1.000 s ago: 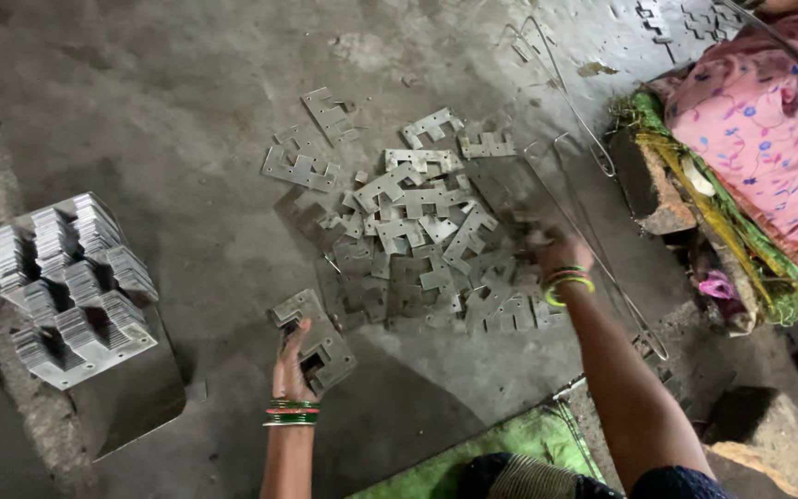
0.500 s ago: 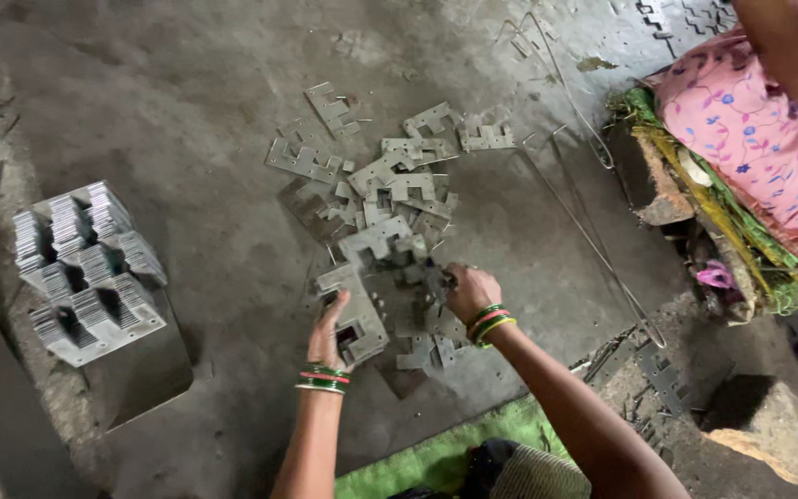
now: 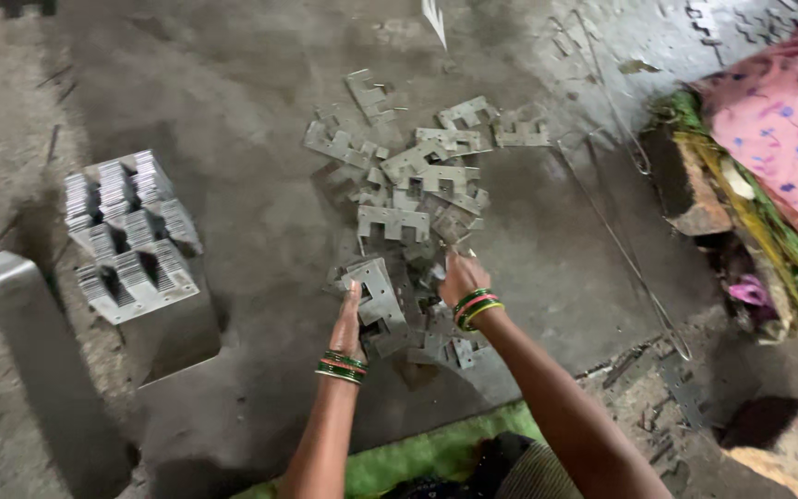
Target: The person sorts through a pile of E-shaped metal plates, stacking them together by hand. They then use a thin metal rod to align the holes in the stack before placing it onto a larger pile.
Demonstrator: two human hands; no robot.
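Left hand (image 3: 350,312) clamped on a stack of notched metal plates (image 3: 379,298), right hand (image 3: 462,277) closed over loose plates (image 3: 417,185) heaped on grey floor (image 3: 233,111), bare floor leftward before stacked plates (image 3: 129,236), right grip partly hidden, pink-clothed person (image 3: 782,120) cut off at right.

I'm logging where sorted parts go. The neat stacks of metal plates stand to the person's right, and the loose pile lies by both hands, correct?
Not quite: in the head view the neat stacks of metal plates stand to the person's left. The loose pile does lie by the left hand and right hand.
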